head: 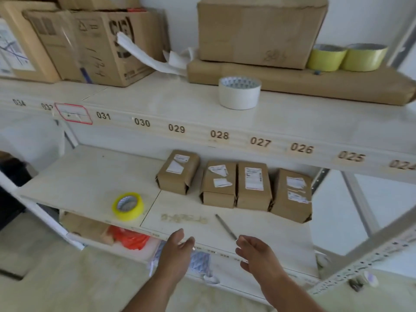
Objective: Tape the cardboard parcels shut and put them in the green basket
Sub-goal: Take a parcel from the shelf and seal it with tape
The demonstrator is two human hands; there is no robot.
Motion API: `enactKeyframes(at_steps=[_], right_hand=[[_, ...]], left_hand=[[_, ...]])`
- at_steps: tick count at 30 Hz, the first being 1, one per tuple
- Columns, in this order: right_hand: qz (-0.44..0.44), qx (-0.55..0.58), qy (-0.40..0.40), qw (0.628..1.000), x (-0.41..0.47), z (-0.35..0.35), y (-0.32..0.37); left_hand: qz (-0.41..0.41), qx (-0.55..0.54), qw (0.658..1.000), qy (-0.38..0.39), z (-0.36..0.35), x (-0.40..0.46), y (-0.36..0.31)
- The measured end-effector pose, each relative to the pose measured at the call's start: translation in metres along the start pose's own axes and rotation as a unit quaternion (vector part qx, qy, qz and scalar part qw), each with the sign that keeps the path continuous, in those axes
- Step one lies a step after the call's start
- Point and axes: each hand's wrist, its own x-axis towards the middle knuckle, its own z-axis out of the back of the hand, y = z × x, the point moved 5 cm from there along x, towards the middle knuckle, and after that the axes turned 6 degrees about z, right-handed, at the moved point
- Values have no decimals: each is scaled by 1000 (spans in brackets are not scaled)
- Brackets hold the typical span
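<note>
A person stands at a white metal shelving unit, looking down at its middle shelf (90,176). Neither taping nor loading appears to have begun; this looks like the reach toward the materials.

Four small brown cardboard parcels with white paper labels sit in a row near the back of that shelf: one slightly apart on the left (177,172), then two touching side by side (218,184) (254,186), then one on the right (291,195). A yellow roll of clear packing tape (128,206) lies toward the shelf's front left, well apart from the parcels. A thin grey metal blade or rod (226,226) lies near the front edge, just beyond the right hand.

The left hand (177,251) hovers at the shelf's front edge, fingers relaxed and spread, holding nothing. The right hand (256,253) hovers beside it, fingers loosely curved, also empty; whether its fingertips touch the rod cannot be told.

The next move probably calls for taking up the yellow roll and drawing one parcel forward. The green basket is not in view.

On the upper shelf stand a white tape roll (239,92), two yellow-green rolls (346,57) and large cardboard boxes (261,30).
</note>
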Motion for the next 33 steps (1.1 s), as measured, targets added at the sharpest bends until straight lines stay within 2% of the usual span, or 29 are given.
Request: enactKeyframes(at_steps=[7, 18, 22, 27, 33], right_hand=[[-5, -17, 9, 1000, 35, -50, 17], [16, -45, 48, 998, 105, -127, 44], [-27, -55, 60, 996, 140, -147, 37], [-82, -57, -6, 995, 195, -174, 24], [-51, -104, -29, 993, 252, -216, 40]], left_hand=[[23, -53, 998, -35, 50, 42, -5], [35, -20, 996, -74, 103, 98, -32], [48, -12, 997, -53, 111, 128, -40], [31, 18, 999, -22, 121, 196, -51], [-26, 89, 995, 43, 125, 289, -70]])
